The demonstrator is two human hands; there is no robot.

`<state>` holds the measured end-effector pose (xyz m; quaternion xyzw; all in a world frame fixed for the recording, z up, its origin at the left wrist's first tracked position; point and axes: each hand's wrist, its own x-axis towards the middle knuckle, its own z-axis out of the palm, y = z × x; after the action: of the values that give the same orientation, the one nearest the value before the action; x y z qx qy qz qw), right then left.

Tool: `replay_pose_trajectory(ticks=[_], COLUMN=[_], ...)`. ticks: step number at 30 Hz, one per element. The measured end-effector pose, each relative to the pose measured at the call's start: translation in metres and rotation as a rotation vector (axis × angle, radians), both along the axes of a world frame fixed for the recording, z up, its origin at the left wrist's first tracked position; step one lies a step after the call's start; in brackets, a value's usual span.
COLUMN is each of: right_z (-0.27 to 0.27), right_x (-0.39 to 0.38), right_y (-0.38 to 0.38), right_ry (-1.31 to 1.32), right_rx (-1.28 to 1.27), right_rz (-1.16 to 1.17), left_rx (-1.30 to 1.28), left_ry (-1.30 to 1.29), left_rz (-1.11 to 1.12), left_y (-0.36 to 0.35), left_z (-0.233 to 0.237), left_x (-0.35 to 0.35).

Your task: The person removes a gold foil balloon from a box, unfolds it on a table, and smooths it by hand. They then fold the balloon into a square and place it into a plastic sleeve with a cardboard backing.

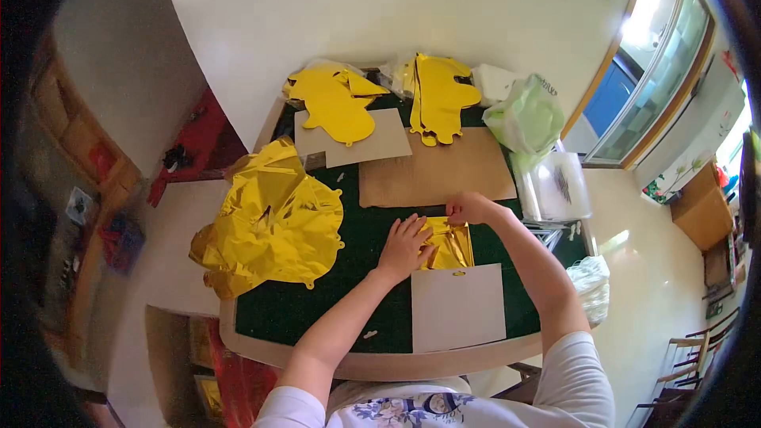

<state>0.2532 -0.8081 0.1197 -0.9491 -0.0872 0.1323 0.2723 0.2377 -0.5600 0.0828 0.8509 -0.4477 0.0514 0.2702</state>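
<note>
- Evidently, the left hand [404, 250] lies with fingers apart over the left edge of the folded gold foil [454, 250], which probably steadies it against the surface.
- The right hand [469, 209] is curled at the foil's far edge; whether its fingertips are closed on it, I cannot tell.
- That foil sits between the brown cardboard [444, 178] and the white card [458, 309], which lies by the near edge of the table [349, 364], within easy reach.
- The large crumpled foil [277, 226] spills over the left edge, likely leaving working room.
- Two flat gold shapes [341, 103] [445, 99] lie towards the far edge, seemingly out of the hands' way.
</note>
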Motion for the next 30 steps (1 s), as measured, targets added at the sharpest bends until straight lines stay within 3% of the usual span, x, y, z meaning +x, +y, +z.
replay_pose_trajectory(ticks=[3,5,6,8,10,13,25,30], right_z=[0.004,0.004,0.010,0.024,0.030,0.034,0.017,0.014], right_x=[0.006,0.006,0.005,0.002,0.009,0.022,0.037,0.041], right_y=[-0.002,-0.004,-0.004,-0.002,-0.006,-0.016,-0.030,-0.028], right_ry=[0.032,0.053,0.045,0.037,0.034,0.006,-0.036,0.012], right_rx=[-0.073,-0.036,0.033,0.174,0.167,0.127,0.085,0.076], right_rz=[0.091,0.084,0.059,0.014,-0.001,-0.002,0.043,0.008], left_rx=[-0.220,-0.421,-0.398,-0.257,-0.038,0.146,0.144,0.171], left_ry=[0.209,0.376,0.241,0.227,0.075,-0.007,-0.026,-0.080], left_rz=[0.000,0.155,0.140,-0.125,-0.375,-0.455,-0.535,-0.376], left_y=[0.004,0.010,0.012,0.014,0.021,0.027,0.052,0.002], left_z=[0.009,0.025,0.041,0.055,0.042,0.041,0.033,0.037], left_x=[0.010,0.014,0.005,-0.027,-0.068,-0.106,-0.077,-0.037])
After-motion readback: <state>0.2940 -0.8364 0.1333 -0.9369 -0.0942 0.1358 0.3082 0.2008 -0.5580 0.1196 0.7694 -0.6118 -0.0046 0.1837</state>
